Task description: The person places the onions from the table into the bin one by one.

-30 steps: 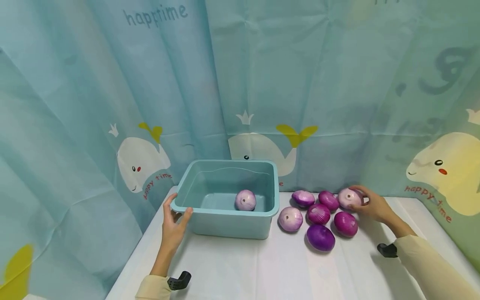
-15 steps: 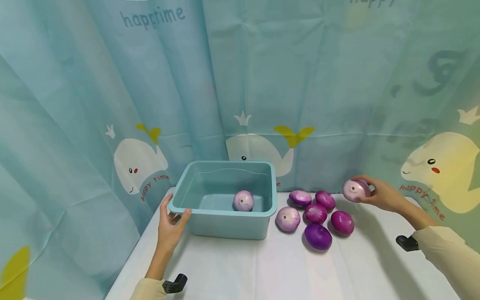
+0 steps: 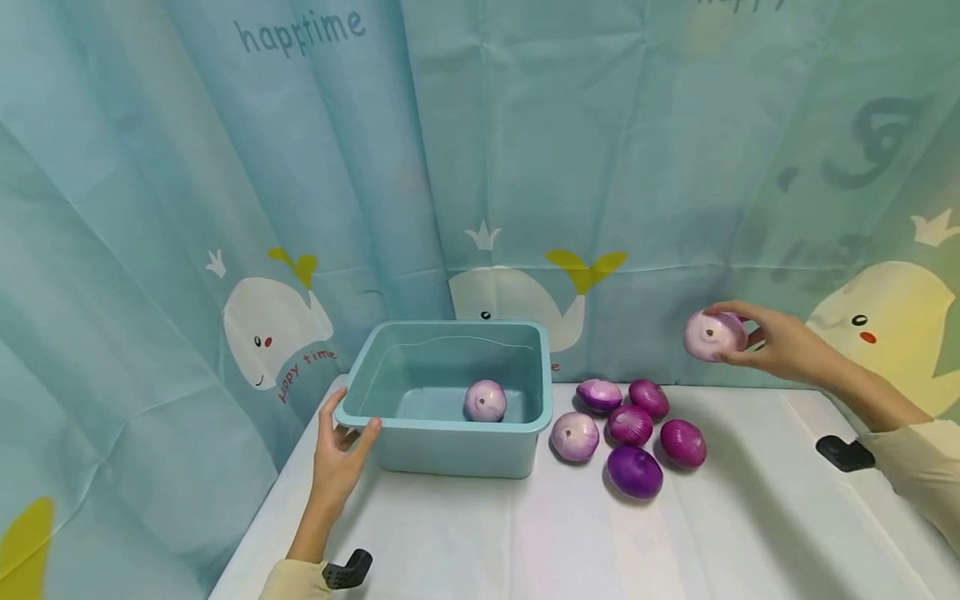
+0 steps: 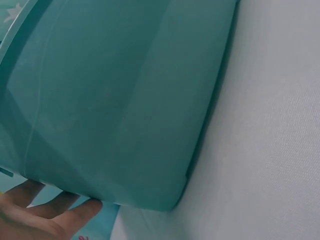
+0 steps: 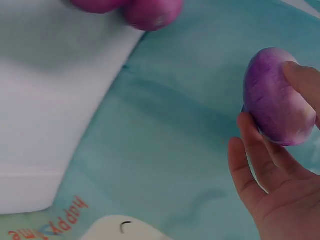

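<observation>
My right hand (image 3: 783,343) holds a pale purple-and-white onion (image 3: 708,335) between thumb and fingers, raised well above the table at the right. In the right wrist view the thumb lies on one side of the onion (image 5: 275,97), with fingertips on the other. My left hand (image 3: 339,454) grips the front left corner of a blue-green plastic bin (image 3: 457,450), thumb at the front rim. The left wrist view shows its fingers (image 4: 75,217) against the bin's end wall. One light onion (image 3: 486,402) lies inside the bin, toward the right.
Several purple onions (image 3: 630,425) are clustered on the white table (image 3: 570,542), just right of the bin. Among them are a pale onion (image 3: 575,437) and a dark purple one (image 3: 634,472). A blue-green curtain (image 3: 675,167) with whale prints hangs behind the table.
My right hand has lifted the pale onion off the table from the back right of the cluster, up and slightly rightward. My left hand stays at the bin's corner.
</observation>
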